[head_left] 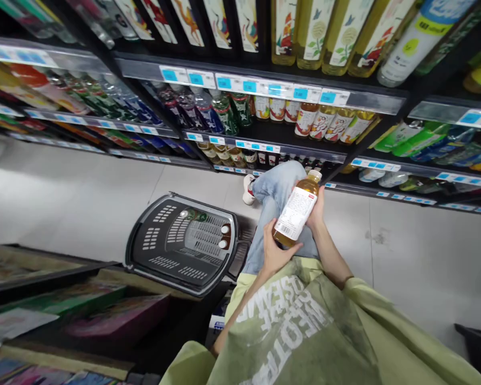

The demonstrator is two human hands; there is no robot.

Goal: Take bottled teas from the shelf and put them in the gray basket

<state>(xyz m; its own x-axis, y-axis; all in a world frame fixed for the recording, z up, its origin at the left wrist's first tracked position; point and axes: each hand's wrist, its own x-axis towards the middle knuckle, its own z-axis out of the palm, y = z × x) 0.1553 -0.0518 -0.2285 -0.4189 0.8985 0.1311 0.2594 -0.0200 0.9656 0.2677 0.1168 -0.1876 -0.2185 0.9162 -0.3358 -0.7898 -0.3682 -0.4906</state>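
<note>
A bottle of amber drink (297, 209) with a white printed label and pale cap is held tilted over my lap. Around its base my left hand (276, 249) is closed, thumb and fingers on either side. My right hand (316, 209) grips it higher up, along the side near the cap; part of those fingers is hidden behind the bottle. The label's small text and barcode face me. Left of my legs stands a dark grey shopping basket (144, 262) with a green-capped bottle (192, 215) and two white-capped brown bottles (225, 236) inside.
Ahead runs a black store shelf (264, 131) with rows of drink bottles and blue-white price tags (257, 147). Similar amber bottles (323, 123) stand on its middle level. Behind the basket at lower left is another display rack (116, 315) with boxes. The floor (64, 187) is pale tile.
</note>
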